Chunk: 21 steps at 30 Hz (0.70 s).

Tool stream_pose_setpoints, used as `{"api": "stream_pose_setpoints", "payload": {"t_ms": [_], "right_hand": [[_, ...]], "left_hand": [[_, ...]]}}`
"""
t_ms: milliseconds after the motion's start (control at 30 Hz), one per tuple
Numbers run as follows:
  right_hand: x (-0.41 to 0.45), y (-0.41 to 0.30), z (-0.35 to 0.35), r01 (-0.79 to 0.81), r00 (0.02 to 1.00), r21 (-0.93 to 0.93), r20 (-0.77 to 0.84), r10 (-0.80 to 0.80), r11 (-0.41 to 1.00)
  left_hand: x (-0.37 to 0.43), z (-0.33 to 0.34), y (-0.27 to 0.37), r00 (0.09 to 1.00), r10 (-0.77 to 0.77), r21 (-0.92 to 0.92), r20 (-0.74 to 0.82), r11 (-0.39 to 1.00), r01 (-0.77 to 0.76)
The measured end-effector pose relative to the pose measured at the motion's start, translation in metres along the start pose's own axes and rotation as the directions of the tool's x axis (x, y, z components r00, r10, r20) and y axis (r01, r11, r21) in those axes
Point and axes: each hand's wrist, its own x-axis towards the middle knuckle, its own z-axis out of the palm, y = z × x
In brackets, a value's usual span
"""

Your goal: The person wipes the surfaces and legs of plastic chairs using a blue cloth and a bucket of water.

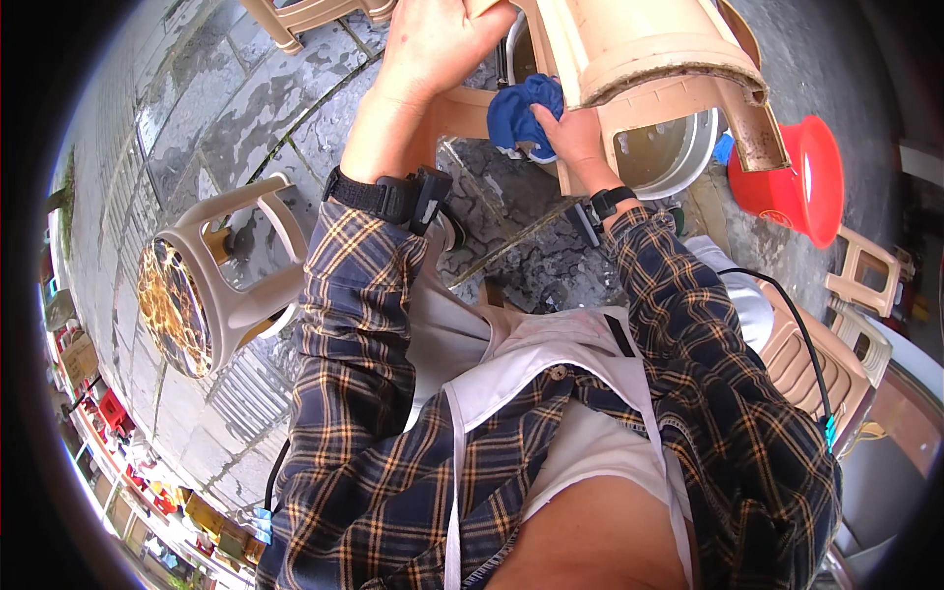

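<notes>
A beige plastic chair is tipped over at the top of the view, with dirt along the rims of its hollow legs. My left hand grips a beige part of it at the top edge, where some fingers are cut off. In my right hand is a bunched blue cloth, pressed against the frame of the chair. Behind and below the frame stands a metal basin holding murky water, partly hidden by the chair.
A red plastic basin stands to the right. On the left a stool with a marble-patterned seat lies on its side on the wet stone paving. Beige plastic chairs stand at the right. Part of another beige stool shows at the top.
</notes>
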Motion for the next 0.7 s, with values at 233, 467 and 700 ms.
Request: {"api": "stream_pose_setpoints", "payload": {"t_ms": [233, 467, 700], "right_hand": [[-0.123, -0.010, -0.056, 0.012, 0.990, -0.145, 0.140, 0.008, 0.989], [-0.040, -0.002, -0.048, -0.281, 0.937, 0.028, 0.224, 0.268, 0.959], [0.019, -0.006, -0.009, -0.123, 0.983, -0.143, 0.121, 0.141, 0.982]], "left_hand": [[0.005, -0.006, 0.008, 0.997, -0.066, -0.040, 0.041, 0.997, 0.068], [0.001, -0.005, 0.008, 0.997, -0.012, 0.011, 0.071, 1.000, 0.012], [0.001, 0.001, 0.009, 0.999, -0.017, -0.013, 0.030, 1.000, 0.017]]}}
